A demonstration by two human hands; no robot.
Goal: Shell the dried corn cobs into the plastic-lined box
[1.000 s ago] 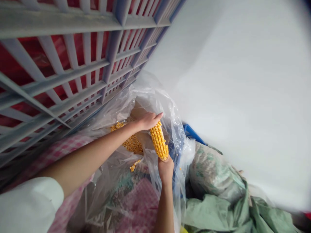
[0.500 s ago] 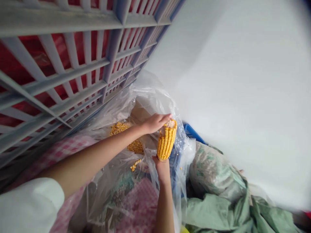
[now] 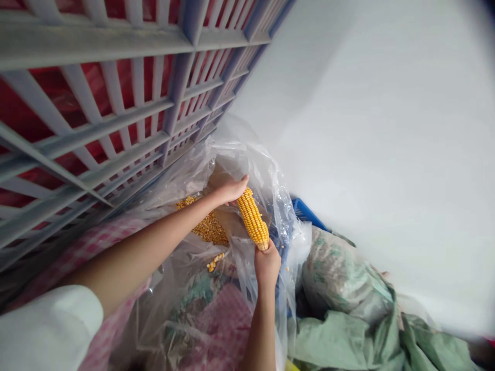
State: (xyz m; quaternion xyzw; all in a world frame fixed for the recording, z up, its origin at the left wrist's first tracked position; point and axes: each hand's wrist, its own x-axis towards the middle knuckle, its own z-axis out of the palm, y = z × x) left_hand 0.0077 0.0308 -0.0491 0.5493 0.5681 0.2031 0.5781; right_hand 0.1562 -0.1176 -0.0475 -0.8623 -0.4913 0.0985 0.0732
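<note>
Slanted corn cob (image 3: pixel 251 217), far end clasped by left hand (image 3: pixel 232 192), near end in right hand's (image 3: pixel 267 265) closed grip

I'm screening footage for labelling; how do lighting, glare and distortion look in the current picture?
Head view: the pale wall is shaded towards the crate; head view: glints fleck the clear plastic; head view: the crate looks stretched towards the upper left, probably lens distortion, while the corn cob shows clearly.

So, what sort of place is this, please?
Probably an indoor storage corner, though I can't be sure: a slatted plastic crate near a white wall, a bulging sack, and loose corn kernels.
</note>
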